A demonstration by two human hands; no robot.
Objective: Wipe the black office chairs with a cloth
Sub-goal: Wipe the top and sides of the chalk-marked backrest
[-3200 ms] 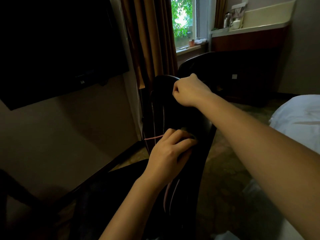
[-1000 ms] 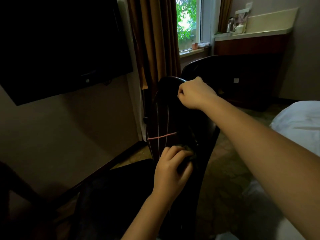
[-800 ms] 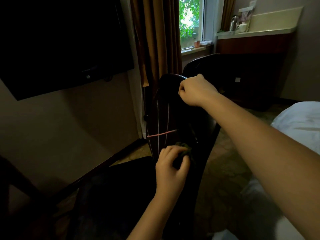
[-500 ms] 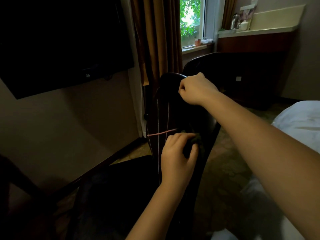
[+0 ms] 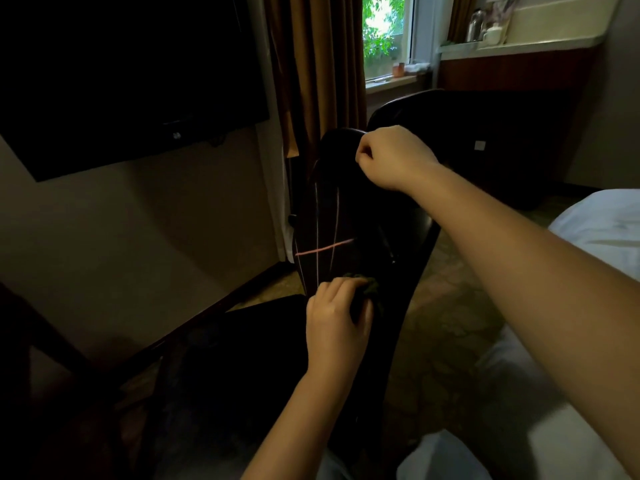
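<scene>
One dark green cloth (image 5: 370, 289) is bunched against the lower backrest of a black chair (image 5: 346, 209), under the fingers of the left hand (image 5: 337, 318), which curl round it and press it to the chair. The backrest carries three thin pale vertical stripes crossed by one pink line, just above the left hand. The right hand (image 5: 394, 155) is clenched over the top edge of the same backrest, gripping it. A second black chair (image 5: 433, 109) stands just beyond the right hand; two chairs in all. Beyond it are a brown curtain (image 5: 322, 64) and a window (image 5: 384, 29). Far left of both hands hangs a dark television (image 5: 121, 71); a small mark on its lower edge is too dim to read. Right of the right forearm lies a white bed (image 5: 606, 220). A far worktop (image 5: 519, 46) holds one kettle (image 5: 476, 20) and one cup (image 5: 491, 34).
</scene>
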